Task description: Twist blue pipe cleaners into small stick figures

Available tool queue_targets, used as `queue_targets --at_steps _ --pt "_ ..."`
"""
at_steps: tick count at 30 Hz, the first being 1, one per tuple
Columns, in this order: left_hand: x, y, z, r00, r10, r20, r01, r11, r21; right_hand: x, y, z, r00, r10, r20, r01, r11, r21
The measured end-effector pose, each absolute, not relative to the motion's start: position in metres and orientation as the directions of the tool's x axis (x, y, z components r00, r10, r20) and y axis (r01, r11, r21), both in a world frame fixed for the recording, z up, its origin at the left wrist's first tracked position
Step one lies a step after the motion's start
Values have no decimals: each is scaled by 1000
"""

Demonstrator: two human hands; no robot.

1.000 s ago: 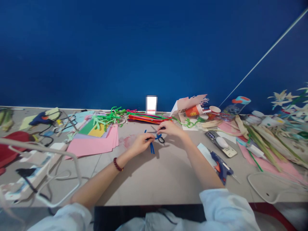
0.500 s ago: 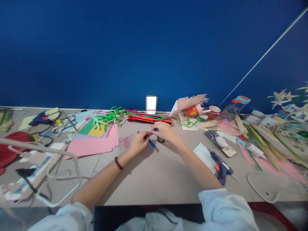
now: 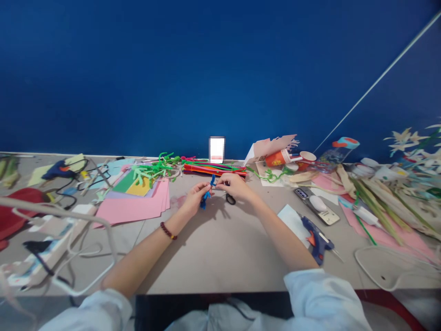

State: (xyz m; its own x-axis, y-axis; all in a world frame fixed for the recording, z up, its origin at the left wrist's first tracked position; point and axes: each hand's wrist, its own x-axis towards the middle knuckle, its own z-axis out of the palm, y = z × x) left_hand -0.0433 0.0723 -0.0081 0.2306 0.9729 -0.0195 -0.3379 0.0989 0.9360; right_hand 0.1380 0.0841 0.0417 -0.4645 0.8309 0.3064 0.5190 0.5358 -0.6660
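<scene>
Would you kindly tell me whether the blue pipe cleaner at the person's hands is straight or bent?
It is bent: the blue pipe cleaner forms a kinked, branching shape at the fingers of the left hand, near the right hand, rather than one straight length.

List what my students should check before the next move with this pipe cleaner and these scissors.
1. Blue pipe cleaner held by the left hand: ok, it sits at the fingers, with its twisted end hanging below.
2. Scissors within reach: ok, the black finger loop shows just below the right hand.
3. Right hand's hold on the scissors: cannot tell, the hand hides the blades.
4. Hot glue gun away from the hands: ok, it lies off to the right.
5. Glue gun heated: cannot tell.
6. Spare pipe cleaners within reach: ok, a bundle lies just beyond the hands.
</scene>
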Motion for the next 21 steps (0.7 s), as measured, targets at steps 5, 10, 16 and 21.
queue_targets --at_steps 5,10,16,21 --pt "-44 75 -13 176 984 -31 -324 87 942 141 82 49 -458 830 319 432 521 -736" --pt "-42 74 -8 152 987 -53 -364 105 926 142 80 53 -445 849 286 431 482 -762" --pt "-37 67 -2 262 961 -90 -424 198 884 141 84 44 -426 881 206 475 411 -778" --pt "-36 63 1 346 934 -93 -393 234 890 143 88 36 -481 868 119 365 322 -874"
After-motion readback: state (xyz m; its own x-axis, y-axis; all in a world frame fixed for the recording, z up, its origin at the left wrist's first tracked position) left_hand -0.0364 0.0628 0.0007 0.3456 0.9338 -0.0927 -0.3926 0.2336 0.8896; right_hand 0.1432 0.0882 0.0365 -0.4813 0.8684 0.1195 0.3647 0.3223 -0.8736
